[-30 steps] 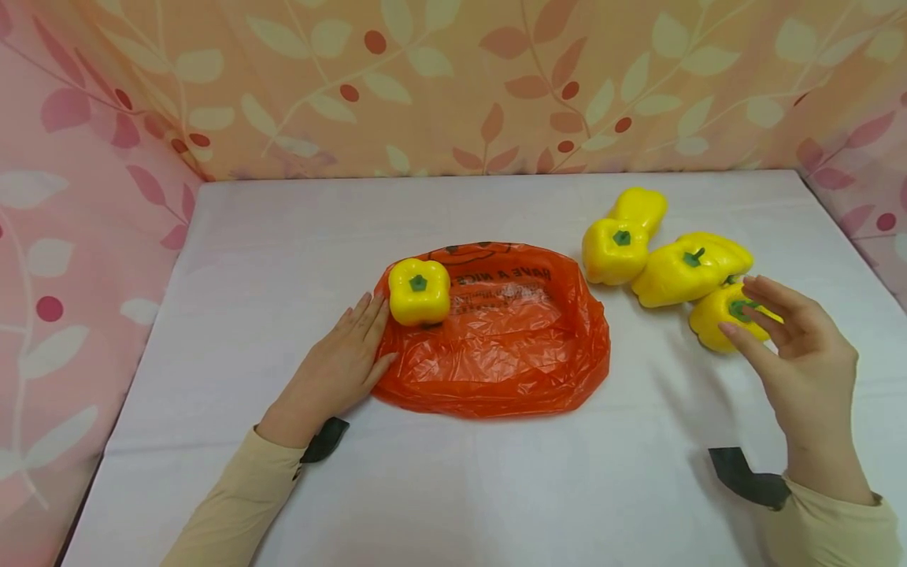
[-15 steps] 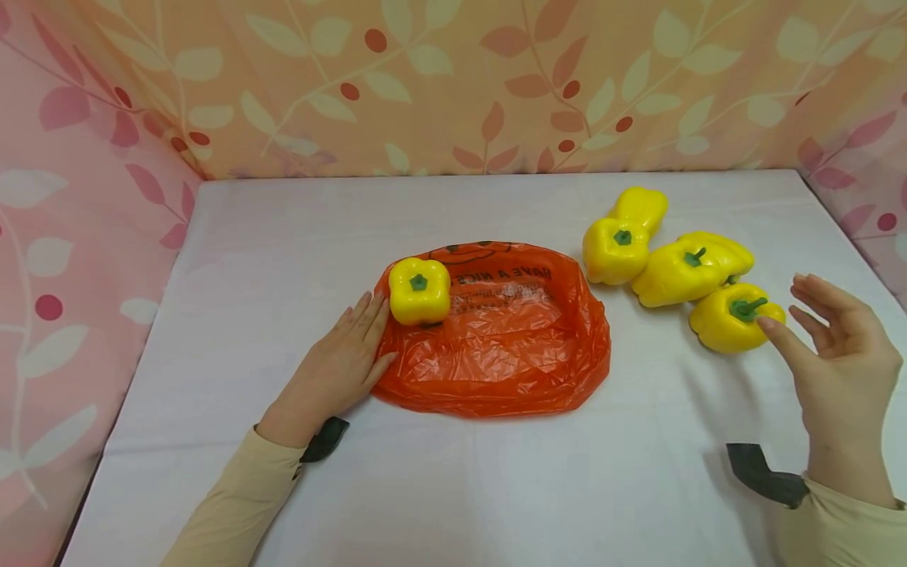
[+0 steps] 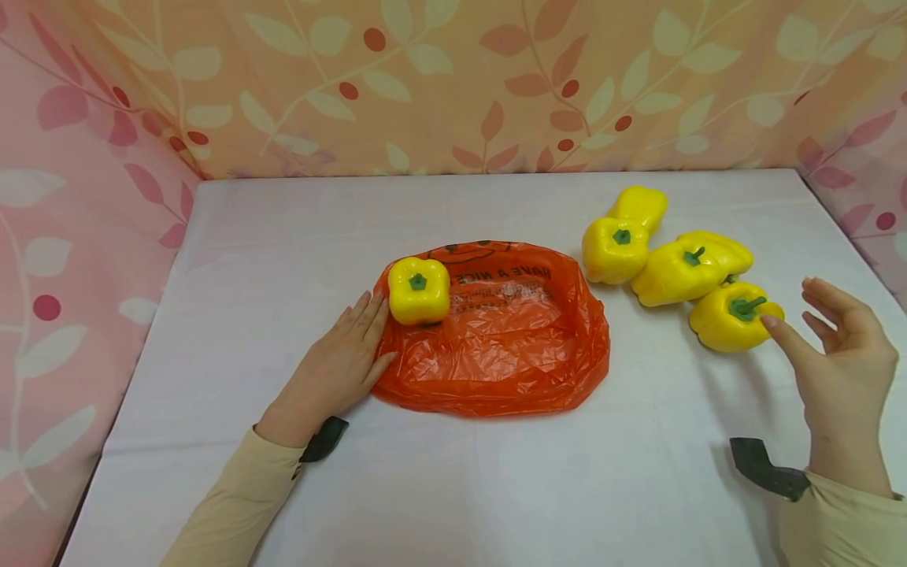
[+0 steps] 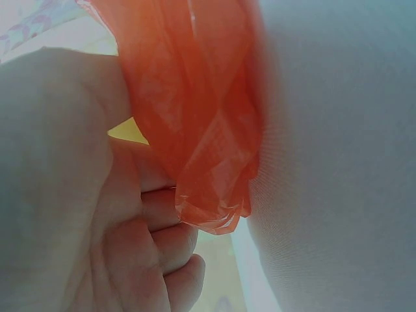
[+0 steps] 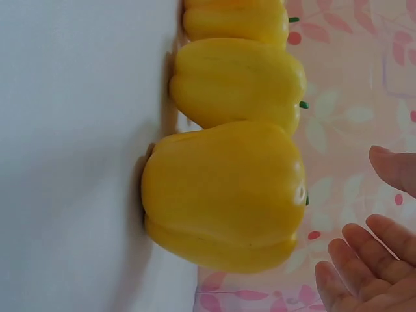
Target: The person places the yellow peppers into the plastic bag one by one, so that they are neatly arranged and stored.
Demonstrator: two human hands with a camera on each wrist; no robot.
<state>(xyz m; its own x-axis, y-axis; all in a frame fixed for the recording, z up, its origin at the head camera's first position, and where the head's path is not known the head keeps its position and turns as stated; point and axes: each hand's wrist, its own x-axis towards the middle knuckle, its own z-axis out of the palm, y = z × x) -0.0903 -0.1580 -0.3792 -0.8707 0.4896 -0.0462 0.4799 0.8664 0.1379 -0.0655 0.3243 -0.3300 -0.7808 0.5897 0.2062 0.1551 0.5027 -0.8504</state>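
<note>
Editor: Where is the left hand (image 3: 336,366), and why there?

Operator: From my remote seat, I have it left of the frame's centre, laid along the left edge of a red plastic bag (image 3: 496,354) on the white-covered bench (image 3: 496,488). Its grip is relaxed: thumb and fingers apart, touching the plastic, clamped on nothing I can make out. I judge it is there to steady the bag, since film this thin and crumpled would slide easily.

Editor: And the lone pepper (image 3: 407,307) by those fingers?

Operator: It stands upright, stem (image 3: 417,281) on top, at the bag's left end. The hand probably backs it up too. The mirrored print (image 3: 513,276) suggests I am looking at the bag's inner face; whether the pepper is inside or merely on top, I cannot settle.

Editor: The right hand (image 3: 839,358)?

Operator: At the right edge of the frame, its grip apart, holding nothing. Overhead, the thumb tip overlaps the nearest yellow pepper (image 3: 726,327), but the right wrist view shows a gap between them. That spread, I would say, suits something round.

Editor: The rest?

Operator: Four more peppers (image 3: 615,268) cluster in the upper right, one just beside the bag's right edge, likely grouped there for that hand's easy reach.
</note>
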